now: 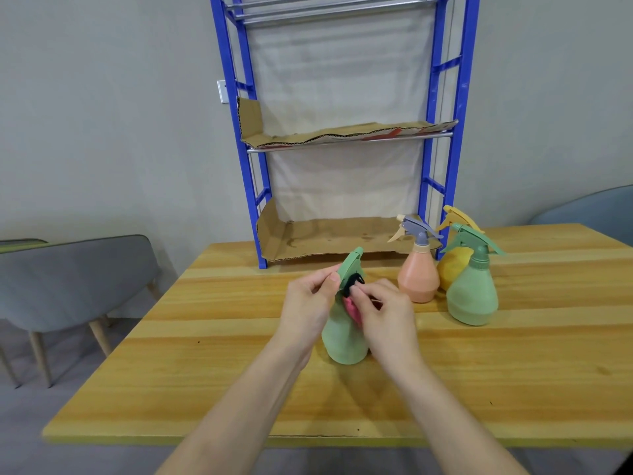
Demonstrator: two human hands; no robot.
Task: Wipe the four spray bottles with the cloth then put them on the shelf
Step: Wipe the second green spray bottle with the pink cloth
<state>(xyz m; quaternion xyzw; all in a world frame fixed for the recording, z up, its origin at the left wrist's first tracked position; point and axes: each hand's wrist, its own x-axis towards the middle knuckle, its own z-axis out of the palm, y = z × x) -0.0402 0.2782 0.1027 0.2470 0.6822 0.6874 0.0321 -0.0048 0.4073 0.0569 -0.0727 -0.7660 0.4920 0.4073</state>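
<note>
A light green spray bottle (344,341) stands on the wooden table (239,389) in front of me. My left hand (308,306) pinches its green spray head. My right hand (383,310) holds a cloth (352,311), pink with a dark part, against the bottle's neck. To the right stand three more spray bottles close together: a peach one (418,279) with a grey-blue head, a yellow one (452,265) behind, and a second green one (472,296) in front. The blue shelf (459,114) stands at the table's far edge, its two levels lined with cardboard.
A grey chair (68,286) stands left of the table, and part of a blue-grey chair (596,207) shows at the right. A grey wall with a white socket plate (222,91) is behind the shelf.
</note>
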